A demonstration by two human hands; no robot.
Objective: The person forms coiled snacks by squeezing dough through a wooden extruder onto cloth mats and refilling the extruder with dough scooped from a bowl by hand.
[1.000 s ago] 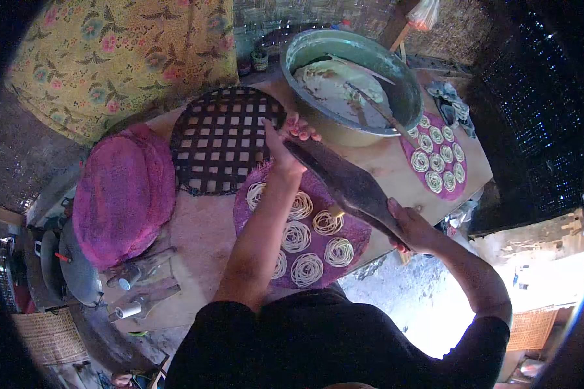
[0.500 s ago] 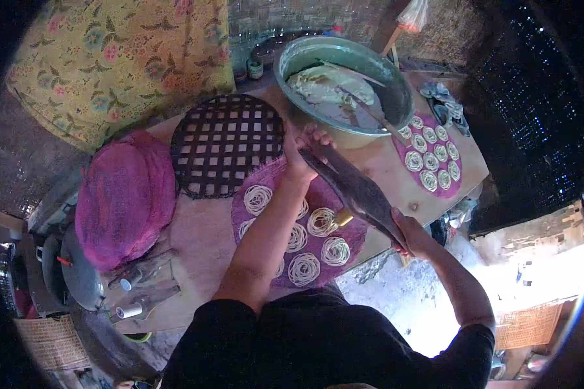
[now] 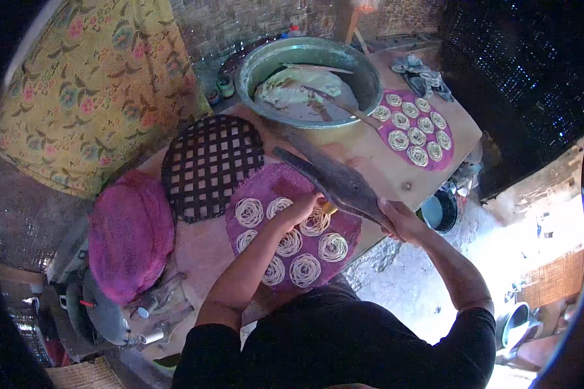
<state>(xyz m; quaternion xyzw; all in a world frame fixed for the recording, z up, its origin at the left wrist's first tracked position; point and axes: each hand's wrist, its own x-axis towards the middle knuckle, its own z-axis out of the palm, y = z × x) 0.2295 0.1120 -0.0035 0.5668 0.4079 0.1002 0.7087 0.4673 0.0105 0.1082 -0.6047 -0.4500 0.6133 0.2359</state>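
My right hand grips the near end of a dark wooden press, whose two long arms slant up to the left. Under the middle of the press sits a brass-coloured cylinder. My left hand is at that cylinder with its fingers closed around or against it; the fingertips are partly hidden. Below both hands lies a round purple mat bearing several pale coils of strands.
A large green basin holds pale dough and sticks. Another purple mat with coils lies at right. A black lattice tray and stacked purple mats are at left. A bucket stands beyond the table edge.
My left hand has let go of the far end of the press and moved down to the brass-coloured cylinder. My right hand keeps its grip. The view has shifted.
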